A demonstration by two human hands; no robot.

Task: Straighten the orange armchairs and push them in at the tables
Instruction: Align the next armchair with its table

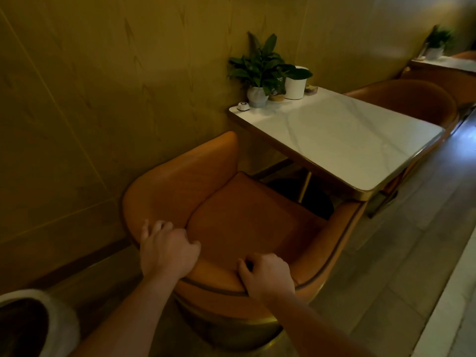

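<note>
An orange armchair stands in front of me, its seat facing a white marble-topped table. My left hand grips the top of its backrest on the left, fingers curled over the rim. On the right of the same rim my right hand grips too. The chair's right arm touches or sits just under the table's near corner; its left arm is beside the wall. A second orange armchair stands at the table's far side.
A yellow panelled wall runs along the left. Two potted plants and a small white call button sit at the table's wall end. A white round pot is at the lower left. Another table with a plant lies farther back. Tiled floor on the right.
</note>
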